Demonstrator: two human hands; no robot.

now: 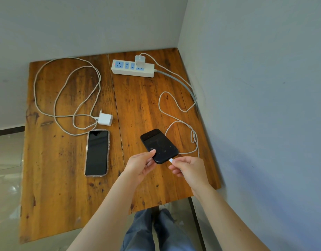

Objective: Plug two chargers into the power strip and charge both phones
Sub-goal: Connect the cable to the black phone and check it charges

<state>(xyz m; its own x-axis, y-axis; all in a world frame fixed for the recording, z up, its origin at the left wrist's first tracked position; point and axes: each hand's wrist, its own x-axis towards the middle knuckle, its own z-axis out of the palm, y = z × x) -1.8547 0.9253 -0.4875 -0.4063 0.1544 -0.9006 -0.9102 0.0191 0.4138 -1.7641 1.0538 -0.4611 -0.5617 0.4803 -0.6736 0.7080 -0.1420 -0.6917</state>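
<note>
Black phone (159, 145) gripped by left hand (140, 164); right hand (189, 168) pinches cable plug (171, 160), port hidden.

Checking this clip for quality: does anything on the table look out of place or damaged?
Nothing damaged or spilled. The second charger lies unplugged beside the clear-cased phone, its cable in loose loops.

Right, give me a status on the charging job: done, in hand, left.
Done: one charger sits in the power strip.
In hand: the left hand steadies the black phone while the right hand holds the cable plug at its port; fully seated, cannot tell.
Left: the second charger lies unplugged on the table, and the clear-cased phone has no cable.
</note>
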